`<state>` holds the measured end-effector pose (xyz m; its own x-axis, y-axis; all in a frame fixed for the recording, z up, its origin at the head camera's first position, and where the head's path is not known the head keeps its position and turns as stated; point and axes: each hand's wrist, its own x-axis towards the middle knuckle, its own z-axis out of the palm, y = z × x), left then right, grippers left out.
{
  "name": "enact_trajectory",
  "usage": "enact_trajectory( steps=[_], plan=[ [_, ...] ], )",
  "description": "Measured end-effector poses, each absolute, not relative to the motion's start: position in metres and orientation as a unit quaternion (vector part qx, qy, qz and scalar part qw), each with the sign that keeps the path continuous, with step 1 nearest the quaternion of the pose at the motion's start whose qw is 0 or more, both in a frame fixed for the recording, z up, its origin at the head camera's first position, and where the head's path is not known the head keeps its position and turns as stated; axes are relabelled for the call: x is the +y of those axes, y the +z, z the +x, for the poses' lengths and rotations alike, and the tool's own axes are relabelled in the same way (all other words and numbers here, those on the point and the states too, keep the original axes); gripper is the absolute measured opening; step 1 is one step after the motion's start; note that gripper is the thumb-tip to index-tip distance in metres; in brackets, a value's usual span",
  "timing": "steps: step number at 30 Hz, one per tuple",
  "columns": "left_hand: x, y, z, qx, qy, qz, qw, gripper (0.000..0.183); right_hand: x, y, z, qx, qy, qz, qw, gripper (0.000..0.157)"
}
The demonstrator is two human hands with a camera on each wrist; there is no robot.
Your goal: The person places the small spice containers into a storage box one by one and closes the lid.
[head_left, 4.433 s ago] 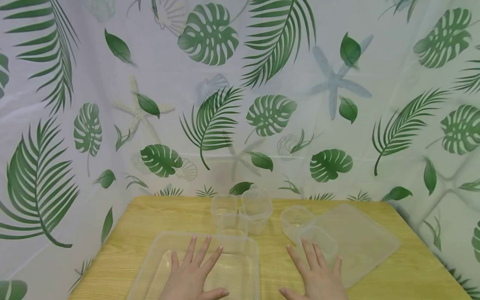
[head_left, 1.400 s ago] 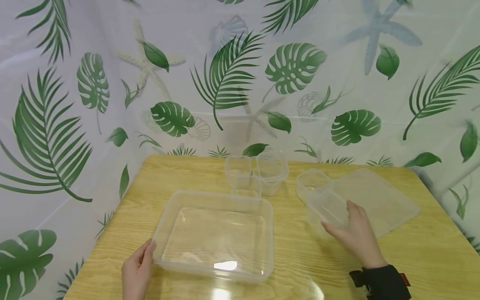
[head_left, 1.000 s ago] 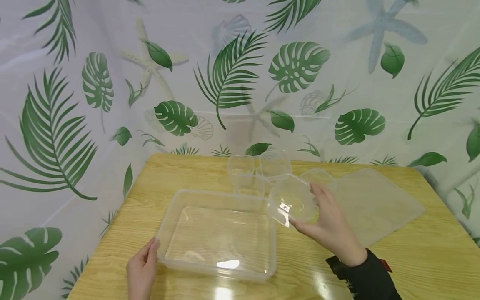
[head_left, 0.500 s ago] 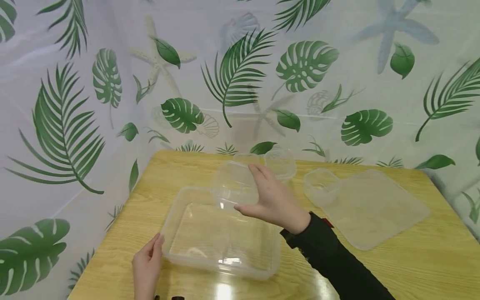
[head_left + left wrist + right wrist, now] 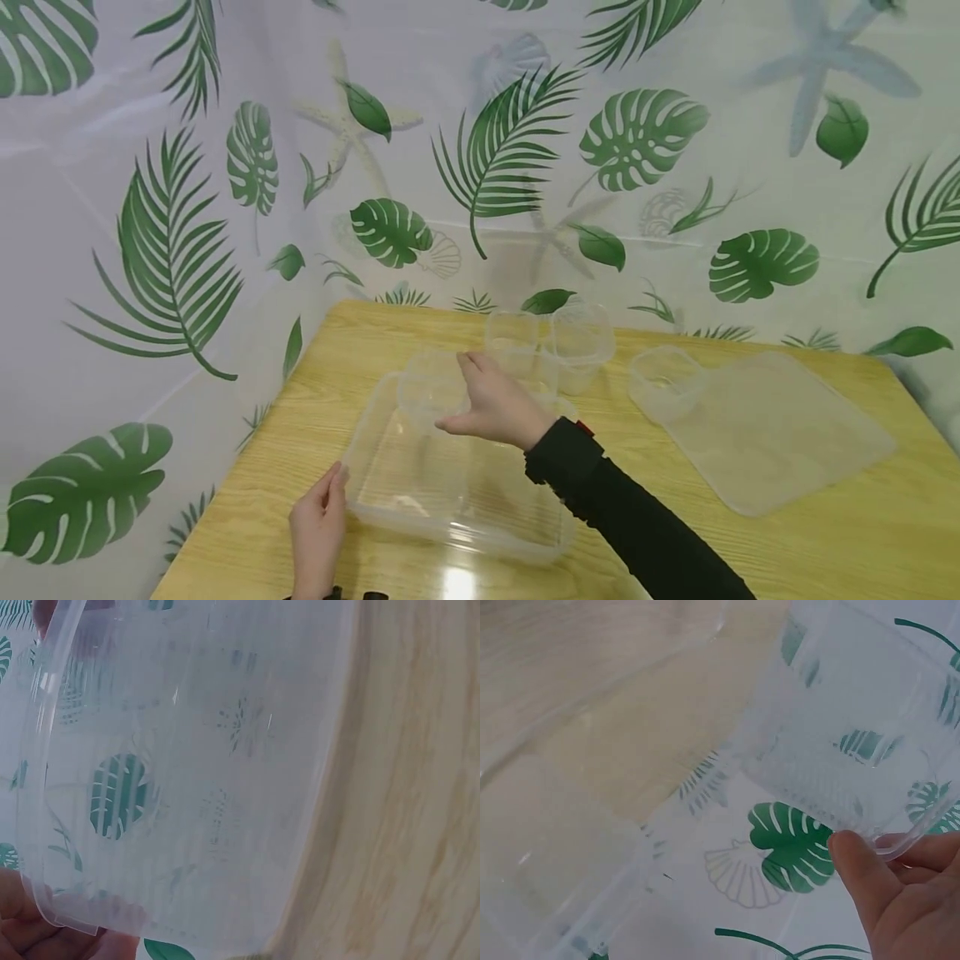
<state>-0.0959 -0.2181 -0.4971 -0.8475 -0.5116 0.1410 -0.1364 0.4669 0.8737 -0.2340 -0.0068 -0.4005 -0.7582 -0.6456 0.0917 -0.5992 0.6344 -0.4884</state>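
Note:
A large clear plastic box sits on the table in front. My left hand pinches its left rim between thumb and fingers; the box's wall fills most of the left wrist view. Above the box's back left corner, my right hand grips a small clear plastic container by its rim. In the right wrist view the thumb of the right hand presses the rim of the small container from one side, fingers from the other. The small container is tilted.
Behind the large box stand several more small clear containers, among them a back left one and a taller back right one. Another small container touches a flat clear lid on the right. Leaf-printed cloth hangs behind the table.
Both hands were spread open at first. The left took hold of the large box's rim. The right picked a small container from beside the lid and carried it left over the box.

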Motion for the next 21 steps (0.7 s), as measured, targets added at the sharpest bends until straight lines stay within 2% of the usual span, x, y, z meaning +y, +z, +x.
enact_trajectory(
  steps=[10, 21],
  plan=[
    [-0.217, -0.499, -0.097, -0.825, -0.489, 0.196, 0.201, 0.038, -0.02, -0.441, -0.24, 0.911, -0.203, -0.356, 0.045, 0.09],
    [-0.218, -0.5, -0.098, -0.819, -0.497, 0.195, 0.21, 0.038, -0.022, -0.46, -0.24, 0.91, -0.187, -0.37, 0.03, 0.089]
  ],
)
